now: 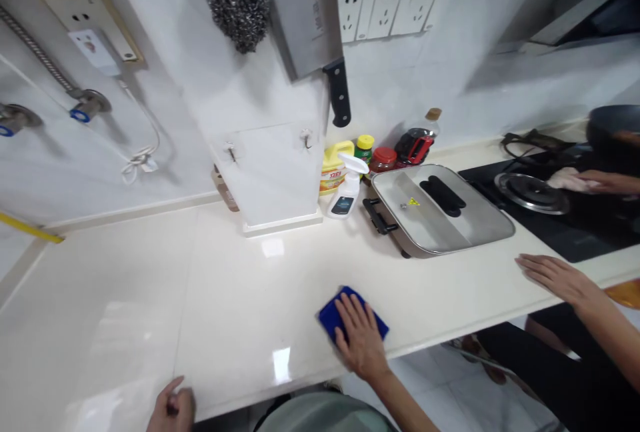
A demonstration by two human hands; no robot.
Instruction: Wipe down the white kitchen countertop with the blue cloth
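1. Left hand (173, 409): cut off by the bottom edge; fingers curled, contents cannot be told.
2. Blue cloth (350, 315): largely covered by the right hand (361, 339).
3. A co-worker's hand (607, 182) on the stove: blurred, cut by the right edge.
4. Bottle labels (333, 179) behind the spray bottle (347, 189): too small to read.
5. Cleaver (307, 12): top cut off by the upper edge.

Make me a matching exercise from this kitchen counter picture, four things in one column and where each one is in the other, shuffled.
Things:
1. blue cloth
2. cleaver
3. spray bottle
4. lidded electric pan

Places:
A. hanging on the wall
B. beside the stove
C. under the right hand
D. in front of the yellow bottle

Pairs: 1-C, 2-A, 3-D, 4-B
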